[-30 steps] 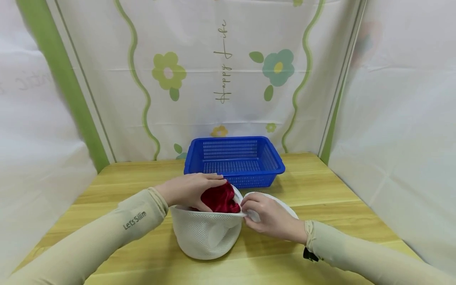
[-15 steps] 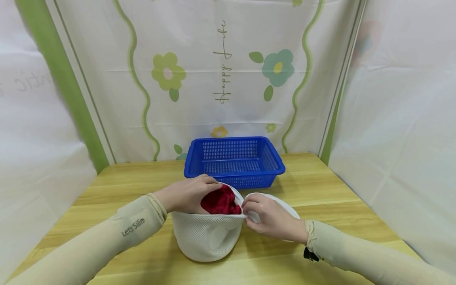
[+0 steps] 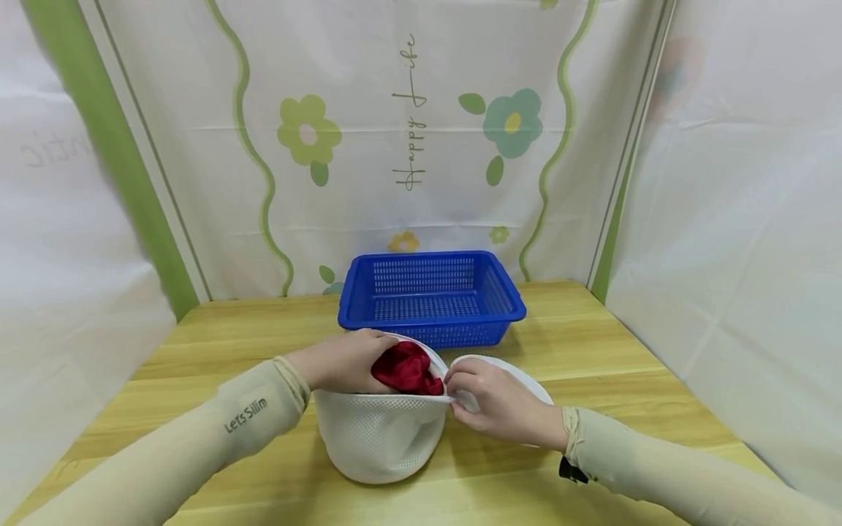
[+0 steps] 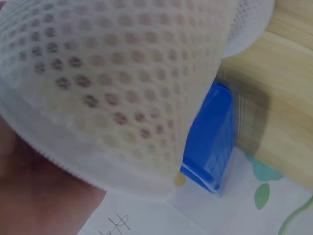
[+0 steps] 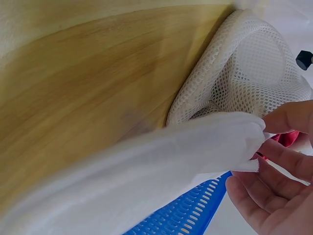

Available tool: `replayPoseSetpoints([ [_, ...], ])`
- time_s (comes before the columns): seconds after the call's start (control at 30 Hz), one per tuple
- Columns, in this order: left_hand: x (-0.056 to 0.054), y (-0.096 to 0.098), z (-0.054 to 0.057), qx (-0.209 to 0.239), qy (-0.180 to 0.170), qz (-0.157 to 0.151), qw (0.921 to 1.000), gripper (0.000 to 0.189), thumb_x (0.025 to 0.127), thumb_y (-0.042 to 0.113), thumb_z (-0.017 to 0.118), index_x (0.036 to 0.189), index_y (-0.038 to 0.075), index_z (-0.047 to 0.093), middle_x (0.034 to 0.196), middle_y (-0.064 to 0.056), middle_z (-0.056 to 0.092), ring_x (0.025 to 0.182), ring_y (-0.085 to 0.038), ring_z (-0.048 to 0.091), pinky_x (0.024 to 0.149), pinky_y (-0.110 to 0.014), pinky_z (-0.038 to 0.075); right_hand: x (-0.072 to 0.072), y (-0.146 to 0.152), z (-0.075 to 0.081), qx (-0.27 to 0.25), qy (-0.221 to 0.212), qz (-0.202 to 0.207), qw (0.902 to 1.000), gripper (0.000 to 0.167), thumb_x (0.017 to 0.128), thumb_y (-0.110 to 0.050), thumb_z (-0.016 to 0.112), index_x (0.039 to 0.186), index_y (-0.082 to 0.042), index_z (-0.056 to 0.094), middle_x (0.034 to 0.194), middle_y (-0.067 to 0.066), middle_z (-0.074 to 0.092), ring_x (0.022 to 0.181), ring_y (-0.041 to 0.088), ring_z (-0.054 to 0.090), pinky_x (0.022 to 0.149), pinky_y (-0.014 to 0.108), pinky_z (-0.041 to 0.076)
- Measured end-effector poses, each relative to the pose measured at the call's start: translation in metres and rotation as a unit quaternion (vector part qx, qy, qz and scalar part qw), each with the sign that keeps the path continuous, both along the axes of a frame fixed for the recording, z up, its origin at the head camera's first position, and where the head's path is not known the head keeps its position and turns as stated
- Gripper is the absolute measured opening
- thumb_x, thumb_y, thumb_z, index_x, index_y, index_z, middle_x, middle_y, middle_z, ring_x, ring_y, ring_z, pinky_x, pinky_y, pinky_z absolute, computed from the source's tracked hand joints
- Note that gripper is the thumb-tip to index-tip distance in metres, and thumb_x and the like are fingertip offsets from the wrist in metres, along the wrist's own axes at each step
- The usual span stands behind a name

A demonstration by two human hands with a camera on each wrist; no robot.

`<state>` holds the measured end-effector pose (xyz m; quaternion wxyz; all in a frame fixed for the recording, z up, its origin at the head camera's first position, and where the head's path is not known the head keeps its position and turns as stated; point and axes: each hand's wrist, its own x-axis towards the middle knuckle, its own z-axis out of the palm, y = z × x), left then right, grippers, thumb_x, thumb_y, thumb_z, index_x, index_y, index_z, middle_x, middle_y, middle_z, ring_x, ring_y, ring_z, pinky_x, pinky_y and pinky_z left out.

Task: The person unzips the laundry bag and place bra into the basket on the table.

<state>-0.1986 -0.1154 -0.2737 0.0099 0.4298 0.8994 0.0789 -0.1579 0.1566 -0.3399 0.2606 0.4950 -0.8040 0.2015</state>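
A white mesh laundry bag (image 3: 381, 435) stands on the table with its mouth up and its round lid (image 3: 526, 380) folded out to the right. Crumpled in the mouth is a shiny dark red cloth (image 3: 409, 367). My left hand (image 3: 345, 361) reaches over the left rim into the bag and holds the cloth's left side; its thumb and lower fingers are hidden. In the left wrist view, the mesh covers most of that hand (image 4: 44, 191). My right hand (image 3: 490, 398) pinches the rim where lid and bag meet, as the right wrist view shows at the thumb (image 5: 288, 117).
A blue plastic basket (image 3: 427, 318) with slotted walls stands right behind the bag. Wooden table (image 3: 250, 343) surface extends to both sides. White printed curtains (image 3: 421, 204) enclose the back and sides.
My left hand has sunk a little lower into the bag's mouth, and the red cloth has shifted slightly with it. The right hand stays at the rim.
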Motion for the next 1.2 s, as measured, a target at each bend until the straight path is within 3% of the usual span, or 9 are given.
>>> replayPoseSetpoints([
  [0.17, -0.0043, -0.0005, 0.0027, -0.001, -0.046, 0.023, 0.9987, 0.059, 0.079, 0.047, 0.079, 0.123, 0.011, 0.063, 0.107, 0.001, 0.065, 0.096, -0.014, 0.059, 0.082, -0.031, 0.052, -0.0005, -0.0009, 0.0014, 0.005, -0.001, -0.001, 1.0000, 0.014, 0.074, -0.006, 0.074, 0.085, -0.010, 0.067, 0.095, -0.001, 0.062, 0.090, 0.012, 0.059, 0.081, 0.025, 0.052],
  [0.37, -0.0053, 0.0011, 0.0079, 0.011, -0.073, 0.069, 0.9949, 0.044, 0.075, 0.046, 0.083, 0.102, 0.015, 0.068, 0.090, 0.007, 0.064, 0.083, -0.010, 0.058, 0.074, -0.030, 0.052, -0.0011, -0.0023, 0.0030, 0.003, -0.003, 0.006, 1.0000, 0.015, 0.073, -0.005, 0.075, 0.085, -0.010, 0.067, 0.096, -0.001, 0.062, 0.090, 0.012, 0.059, 0.081, 0.025, 0.051],
  [0.7, -0.0067, 0.0054, 0.0067, 0.008, -0.088, 0.036, 0.9954, 0.032, 0.072, 0.029, 0.087, 0.092, 0.013, 0.068, 0.082, 0.010, 0.063, 0.074, -0.006, 0.059, 0.070, -0.027, 0.053, -0.0015, -0.0020, 0.0011, 0.004, -0.009, 0.011, 0.9999, 0.014, 0.073, -0.005, 0.075, 0.084, -0.010, 0.067, 0.094, -0.002, 0.062, 0.088, 0.011, 0.059, 0.079, 0.022, 0.051],
  [0.93, -0.0078, 0.0071, 0.0082, 0.006, -0.082, 0.039, 0.9959, 0.023, 0.071, 0.021, 0.088, 0.082, 0.015, 0.068, 0.073, 0.011, 0.062, 0.067, -0.006, 0.058, 0.064, -0.025, 0.052, -0.0020, -0.0026, 0.0027, 0.001, -0.009, 0.020, 0.9998, 0.015, 0.073, -0.004, 0.074, 0.084, -0.010, 0.067, 0.093, -0.002, 0.062, 0.087, 0.010, 0.059, 0.079, 0.021, 0.050],
  [1.2, -0.0067, 0.0067, 0.0058, 0.020, -0.055, 0.039, 0.9975, 0.012, 0.078, 0.011, 0.083, 0.075, 0.017, 0.073, 0.068, 0.013, 0.062, 0.064, -0.007, 0.056, 0.060, -0.023, 0.052, -0.0019, -0.0013, 0.0012, -0.005, -0.014, 0.027, 0.9995, 0.015, 0.074, -0.003, 0.075, 0.085, -0.010, 0.067, 0.094, -0.001, 0.062, 0.089, 0.010, 0.059, 0.080, 0.022, 0.051],
])
